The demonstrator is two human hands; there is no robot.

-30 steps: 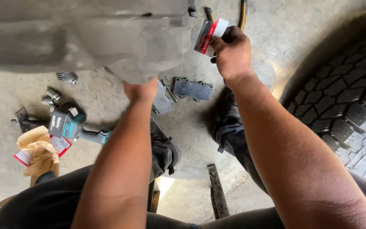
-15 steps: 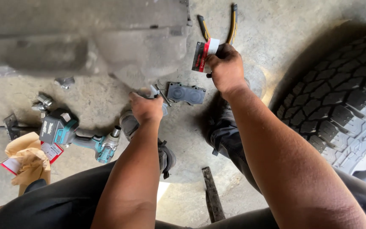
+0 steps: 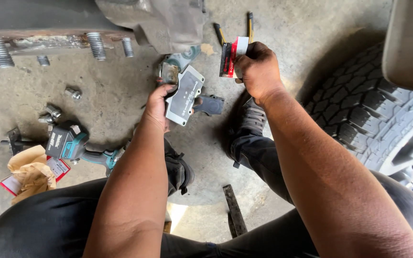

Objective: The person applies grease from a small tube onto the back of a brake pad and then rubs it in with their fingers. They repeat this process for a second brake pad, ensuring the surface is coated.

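Note:
My left hand (image 3: 156, 107) grips a grey brake pad (image 3: 184, 95) by its lower left edge and holds it tilted above the concrete floor. A second, darker brake pad (image 3: 210, 104) lies on the floor just right of it. My right hand (image 3: 259, 71) is raised beside it and holds a small red, white and black packet (image 3: 230, 57). Above both hands hangs the grey metal wheel hub (image 3: 158, 21) with threaded studs (image 3: 95, 45) pointing down.
A teal cordless impact wrench (image 3: 80, 148) lies at the left next to crumpled brown paper (image 3: 32, 172) and loose lug nuts (image 3: 53, 112). Yellow-handled pliers (image 3: 249, 24) lie at the top. A big tyre (image 3: 374, 119) fills the right. A flat metal bar (image 3: 235, 210) lies between my legs.
My left hand has come away from under the hub and lifted a grey brake pad off the floor. My right hand with the packet has lowered slightly; the view has tilted.

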